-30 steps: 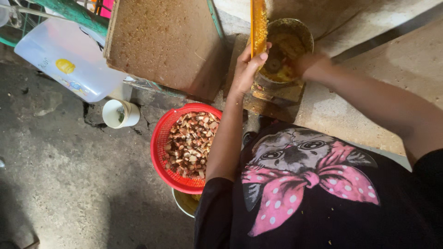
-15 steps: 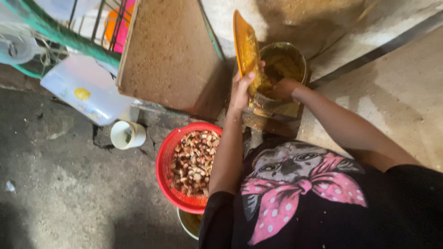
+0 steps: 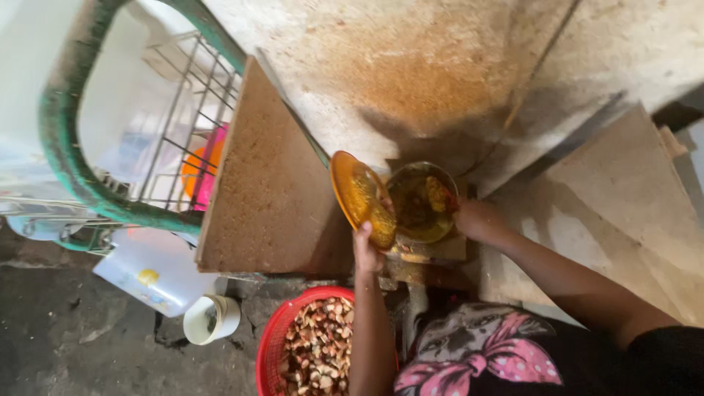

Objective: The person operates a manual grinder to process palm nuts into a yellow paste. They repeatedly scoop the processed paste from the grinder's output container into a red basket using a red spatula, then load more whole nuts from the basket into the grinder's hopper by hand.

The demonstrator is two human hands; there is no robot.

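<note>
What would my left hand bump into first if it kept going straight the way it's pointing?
Your left hand points up along the tilted orange plate it holds; beyond the plate's rim, most likely the stained wall, though depth is unclear.

red basket (image 3: 273,352): cut by bottom edge | hands' fingers: partly hidden by plate (image 3: 359,196)

The orange plate (image 3: 361,196), smeared with yellowish pulp, is tilted steeply on its edge, gripped at its lower rim by the left hand (image 3: 365,248) and leaning over the near lip of the round metal bowl (image 3: 423,203). The bowl sits upright just beyond and between the two hands, its inside coated and partly filled with oily yellow-brown mash, and the right hand (image 3: 477,220) rests against its right rim. Plate and bowl touch or nearly touch where the plate's edge meets the bowl's left side.
</note>
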